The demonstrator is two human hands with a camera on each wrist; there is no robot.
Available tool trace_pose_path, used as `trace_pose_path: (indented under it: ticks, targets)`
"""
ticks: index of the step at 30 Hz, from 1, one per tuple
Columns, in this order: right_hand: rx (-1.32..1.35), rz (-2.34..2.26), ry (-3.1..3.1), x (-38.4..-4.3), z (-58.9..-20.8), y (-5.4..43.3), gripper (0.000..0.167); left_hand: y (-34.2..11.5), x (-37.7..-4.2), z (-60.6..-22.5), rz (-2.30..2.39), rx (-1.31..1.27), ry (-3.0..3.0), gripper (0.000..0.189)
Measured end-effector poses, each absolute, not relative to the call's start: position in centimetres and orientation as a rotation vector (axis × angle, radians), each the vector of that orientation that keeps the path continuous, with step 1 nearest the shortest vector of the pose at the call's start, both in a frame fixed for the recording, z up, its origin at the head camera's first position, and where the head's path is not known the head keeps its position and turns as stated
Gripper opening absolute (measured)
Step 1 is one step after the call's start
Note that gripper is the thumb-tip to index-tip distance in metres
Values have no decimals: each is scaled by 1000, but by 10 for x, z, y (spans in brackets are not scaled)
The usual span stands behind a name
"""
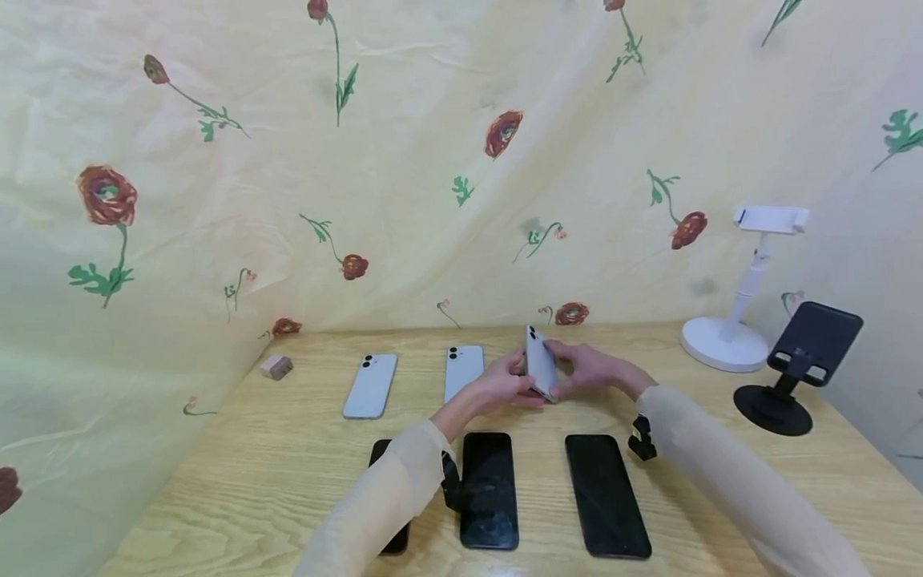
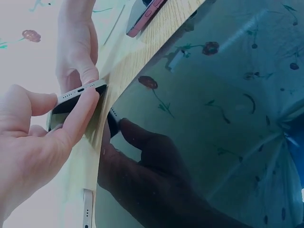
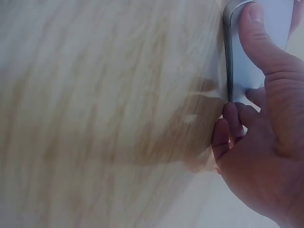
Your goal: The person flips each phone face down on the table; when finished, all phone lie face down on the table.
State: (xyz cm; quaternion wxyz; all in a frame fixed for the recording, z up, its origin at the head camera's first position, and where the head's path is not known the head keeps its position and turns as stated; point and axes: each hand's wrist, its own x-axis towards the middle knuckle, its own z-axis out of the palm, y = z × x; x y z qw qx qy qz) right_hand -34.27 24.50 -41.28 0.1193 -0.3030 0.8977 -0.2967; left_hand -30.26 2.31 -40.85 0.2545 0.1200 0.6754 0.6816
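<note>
A white smartphone [image 1: 539,365] is tilted up on its edge over the table, its pale back and camera lenses showing in the head view. My left hand [image 1: 502,383] holds its left and lower side. My right hand [image 1: 587,369] grips the right side. In the left wrist view, the left thumb and fingers [image 2: 78,121] pinch the phone's bottom end [image 2: 80,91], where its charging port shows. The right wrist view has the right thumb [image 3: 259,40] on the pale back [image 3: 280,23], with other fingers at the edge.
Two white phones, one at left [image 1: 371,386] and one nearer [image 1: 463,370], lie camera side up. Closer in are black-screened phones [image 1: 489,490] [image 1: 608,495], another [image 1: 397,541] partly under the left sleeve. A pink-grey block [image 1: 277,367], white stand [image 1: 724,343] and black stand [image 1: 774,410] stand around.
</note>
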Motion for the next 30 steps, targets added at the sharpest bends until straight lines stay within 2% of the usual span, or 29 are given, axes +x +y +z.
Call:
trace_pose_path:
  ticks: [18,30]
  targets:
    - [-792,-733,2618,-339,-410,244,105,17,-301,-410,1793,298,1830,65]
    - [-731,-704,2618,-337,-408,240,104,24,-300,-413,1701,193,2040,50]
